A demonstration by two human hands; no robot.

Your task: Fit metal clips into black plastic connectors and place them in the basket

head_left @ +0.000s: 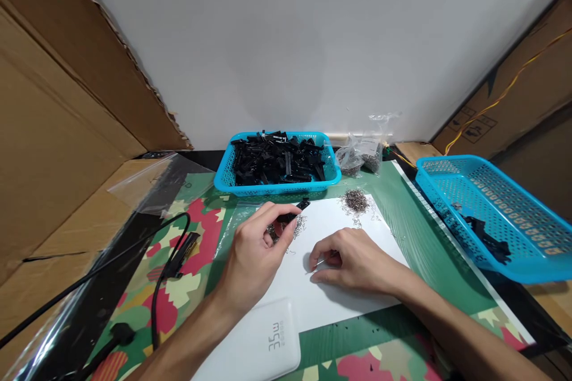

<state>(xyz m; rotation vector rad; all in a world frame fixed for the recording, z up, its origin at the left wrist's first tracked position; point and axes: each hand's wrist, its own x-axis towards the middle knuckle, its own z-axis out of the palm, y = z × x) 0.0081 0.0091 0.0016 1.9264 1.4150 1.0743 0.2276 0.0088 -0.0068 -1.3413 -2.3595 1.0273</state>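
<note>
My left hand [261, 238] is closed, its thumb and fingers pinching a slim black plastic piece [302, 205] above the white paper [313, 309]. Over the middle of that paper, my right hand [346, 259] is bent low with thumb and forefinger close together on a small thin metal wire piece [320, 262]. Partly hidden behind my left fingers lies a small heap of bent metal wires [298, 227]. A larger pile of similar wire bits [356, 202] sits at the paper's far right corner, with loose ones scattered around it.
A blue basket [277, 191] full of black plastic pieces stands at the back. Beside it are clear bags [370, 152] of small parts. Another blue basket [487, 169] at right holds a few black pieces. A white power bank [254, 345] and black cable [156, 303] lie nearby.
</note>
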